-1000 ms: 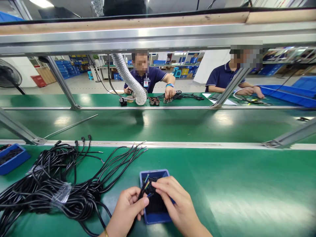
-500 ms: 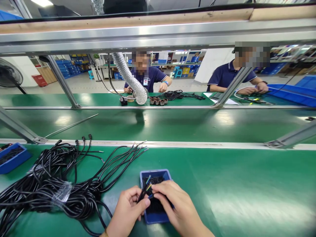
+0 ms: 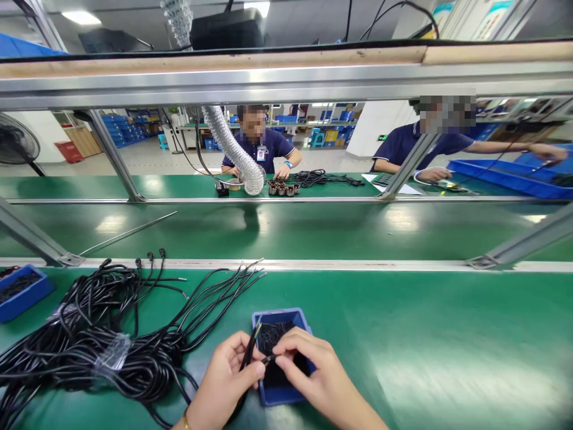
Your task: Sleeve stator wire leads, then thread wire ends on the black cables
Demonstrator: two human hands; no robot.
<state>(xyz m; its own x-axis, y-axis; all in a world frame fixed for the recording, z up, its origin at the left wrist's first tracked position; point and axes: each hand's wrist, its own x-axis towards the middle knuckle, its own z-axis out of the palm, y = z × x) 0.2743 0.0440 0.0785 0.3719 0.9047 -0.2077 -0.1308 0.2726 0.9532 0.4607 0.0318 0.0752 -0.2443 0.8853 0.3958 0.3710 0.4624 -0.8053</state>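
over blue tray (image 3: 280, 313), black cable (image 3: 250, 352) between left hand (image 3: 224, 373), right hand (image 3: 313, 373)

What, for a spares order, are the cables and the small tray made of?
The black cables look like flexible PVC or rubber sheathing, with a soft sheen and loose, easy curves; the exact compound can't be told. The blue tray looks like moulded plastic, with a smooth finish, even colour and rounded corners.

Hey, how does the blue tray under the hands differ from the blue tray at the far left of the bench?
The tray under the hands sits mid-bench, partly covered by the left hand and right hand; the far-left tray lies untouched. It shows whole, while the far-left tray is cut off by the picture's edge. Both are blue and hold black wires.
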